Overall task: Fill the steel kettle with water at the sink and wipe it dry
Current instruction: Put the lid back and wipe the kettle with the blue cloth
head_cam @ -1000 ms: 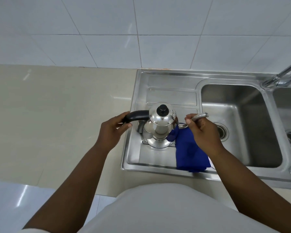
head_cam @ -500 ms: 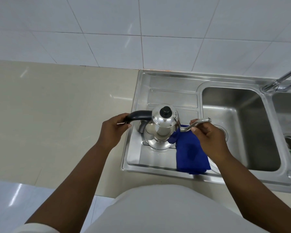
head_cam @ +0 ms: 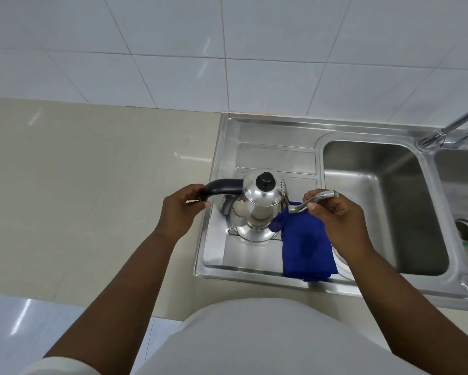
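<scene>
A steel double sink (head_cam: 319,286) is set into a pale countertop (head_cam: 92,185), with a tap (head_cam: 449,131) at the far right between the basins. On its ribbed draining board (head_cam: 276,155), at the left, the steel kettle (head_cam: 257,209) stands upright with its lid on, the black knob (head_cam: 265,180) at the top. A blue cloth (head_cam: 305,247) lies on the board just beside the kettle's right side. The left hand (head_cam: 181,209) is wrapped round the black handle (head_cam: 222,186); the right hand (head_cam: 332,215) pinches the thin curved spout (head_cam: 312,201) between thumb and fingers. Polished steel will likely be slick when wet, and the kettle noticeably heavier once full. The handle looks like the sound place to carry it; the slender spout seems fit only for steadying. The cloth is soft and should fold easily round the body.
</scene>
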### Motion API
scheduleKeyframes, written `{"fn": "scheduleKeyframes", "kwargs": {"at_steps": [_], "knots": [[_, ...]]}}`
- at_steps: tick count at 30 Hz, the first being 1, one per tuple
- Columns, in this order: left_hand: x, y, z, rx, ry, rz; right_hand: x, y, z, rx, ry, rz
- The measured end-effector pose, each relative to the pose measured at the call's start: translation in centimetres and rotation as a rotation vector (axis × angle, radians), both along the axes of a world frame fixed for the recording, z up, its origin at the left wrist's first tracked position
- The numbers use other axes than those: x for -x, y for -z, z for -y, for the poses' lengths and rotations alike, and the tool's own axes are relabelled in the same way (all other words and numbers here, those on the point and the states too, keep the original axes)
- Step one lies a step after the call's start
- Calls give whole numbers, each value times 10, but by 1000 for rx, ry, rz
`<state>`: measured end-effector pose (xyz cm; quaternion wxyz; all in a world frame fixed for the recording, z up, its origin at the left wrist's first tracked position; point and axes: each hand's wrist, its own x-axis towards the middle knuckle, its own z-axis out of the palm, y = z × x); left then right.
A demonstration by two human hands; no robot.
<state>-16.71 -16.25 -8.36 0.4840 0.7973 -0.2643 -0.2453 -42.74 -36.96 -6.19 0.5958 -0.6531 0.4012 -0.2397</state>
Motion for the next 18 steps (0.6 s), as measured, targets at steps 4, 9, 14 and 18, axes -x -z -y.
{"fn": "scheduleKeyframes", "kwargs": {"at_steps": [4,9,14,18], "knots": [[-1,0,0,16,-22,4,0,-4,-1,16,-5,-8],[-6,-6,-3,69,-47,-7,-8,-14,-3,2,24,28],[-18,-21,-12,112,-71,2,-27,-28,-4,17,-4,69],[-38,-30,-25,126,-121,13,-55,-39,-11,7,-64,127]]}}
